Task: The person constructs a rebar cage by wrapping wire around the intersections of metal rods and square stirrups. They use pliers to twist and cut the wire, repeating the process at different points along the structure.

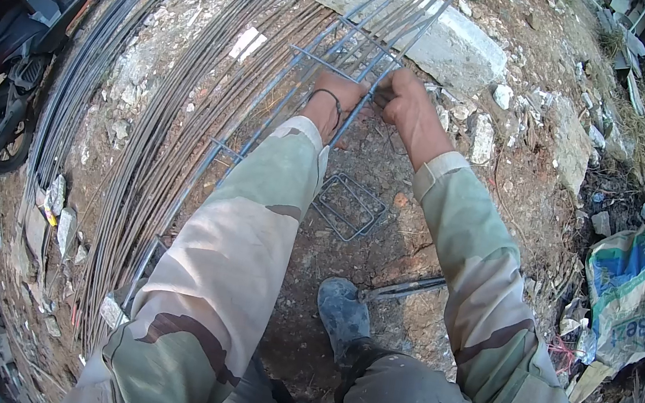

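A rebar cage of long bars and rectangular stirrups slants across the view, its far end over a concrete block. My left hand, with a dark band at the wrist, is closed on the cage where a stirrup meets a long bar. Just across that joint, my right hand is closed, its fingertips bent in toward the bar. Whatever is pinched in those fingers is too small or hidden to make out. Loose bent-wire stirrups lie on the dirt below my hands.
Bundles of long steel bars run along the ground at left. A pale concrete block lies ahead. My boot stands near a dark metal tool. A motorcycle is parked far left; a torn sack lies among rubble at right.
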`<state>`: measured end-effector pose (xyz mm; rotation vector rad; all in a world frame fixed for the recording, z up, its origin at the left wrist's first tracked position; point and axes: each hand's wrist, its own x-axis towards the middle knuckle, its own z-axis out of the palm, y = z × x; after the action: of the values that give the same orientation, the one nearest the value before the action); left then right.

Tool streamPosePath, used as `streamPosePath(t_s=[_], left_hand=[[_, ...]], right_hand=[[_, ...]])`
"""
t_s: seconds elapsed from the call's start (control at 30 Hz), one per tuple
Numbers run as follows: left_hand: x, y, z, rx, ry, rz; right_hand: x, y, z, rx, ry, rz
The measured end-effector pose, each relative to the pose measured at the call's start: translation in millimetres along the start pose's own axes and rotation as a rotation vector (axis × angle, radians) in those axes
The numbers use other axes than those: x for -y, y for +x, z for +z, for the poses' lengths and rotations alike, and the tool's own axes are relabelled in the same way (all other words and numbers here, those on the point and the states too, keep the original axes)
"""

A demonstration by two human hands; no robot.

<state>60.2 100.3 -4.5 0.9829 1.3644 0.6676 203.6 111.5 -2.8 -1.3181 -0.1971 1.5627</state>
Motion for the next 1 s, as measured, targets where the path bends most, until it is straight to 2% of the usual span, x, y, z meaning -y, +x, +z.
streamPosePath(t_s=[0.03, 0.1, 0.23, 0.33, 0.37, 0.5, 0.57, 0.6, 0.67, 0.73, 0.8, 0.83, 0.9, 0.93, 0.97, 1.0], left_hand=[[1.5, 6.1, -1.0, -0.006, -0.002, 0.001], [5.4, 14.2, -0.8, -0.013, -0.025, 0.036], [8.1, 19.2, -1.9, -0.003, -0.048, 0.005], [13.4, 27.1, 0.0, -0.037, 0.013, 0.027], [15.5, 32.3, 2.6, -0.059, -0.001, 0.023], [22.1, 43.2, 5.4, -0.107, 0.002, 0.053], [14.0, 29.6, 4.5, -0.059, 0.037, 0.027], [5.5, 17.9, 3.1, -0.015, 0.08, 0.004], [-2.9, -0.3, 1.5, 0.028, 0.022, -0.04], [-5.0, -0.3, 2.9, 0.031, 0.015, -0.037], [-3.2, 3.7, 2.9, 0.04, 0.008, -0.041], [-2.7, 9.5, 3.2, 0.036, 0.039, -0.024], [0.7, 11.6, 5.2, 0.036, 0.068, -0.013], [-2.2, 7.9, 6.6, 0.064, -0.02, -0.024], [-5.0, 3.9, 8.3, 0.091, -0.107, -0.036], [-6.1, 0.6, 10.2, 0.094, -0.11, -0.038]], right_hand=[[0.9, -5.6, 7.3, 0.006, -0.003, 0.002], [-2.5, -11.5, 16.3, -0.149, 0.239, -0.009], [-21.6, 24.3, 27.9, -0.129, 0.423, -0.005], [-29.8, 60.1, 17.4, -0.052, 0.383, 0.041], [-26.8, 64.4, 12.5, -0.057, 0.292, 0.105], [-19.1, -6.4, 22.4, -0.119, 0.065, 0.127], [-20.9, -22.2, 10.7, 0.066, 0.037, 0.043], [-20.1, -24.2, 4.6, 0.057, 0.034, 0.046], [-19.9, -26.8, -9.2, -0.103, -0.138, -0.016], [-21.8, -30.3, -19.3, -0.123, -0.162, -0.049], [-17.7, -31.3, -28.8, 0.051, -0.307, -0.138], [-15.5, -29.2, -31.5, 0.049, -0.311, -0.136], [-11.0, -23.2, -36.5, 0.054, -0.552, -0.316], [-7.5, -15.4, -41.0, 0.058, -0.673, -0.407], [-6.4, -8.1, -45.5, 0.014, -1.083, -0.658], [-4.3, -12.8, -50.2, 0.012, -1.086, -0.656]])
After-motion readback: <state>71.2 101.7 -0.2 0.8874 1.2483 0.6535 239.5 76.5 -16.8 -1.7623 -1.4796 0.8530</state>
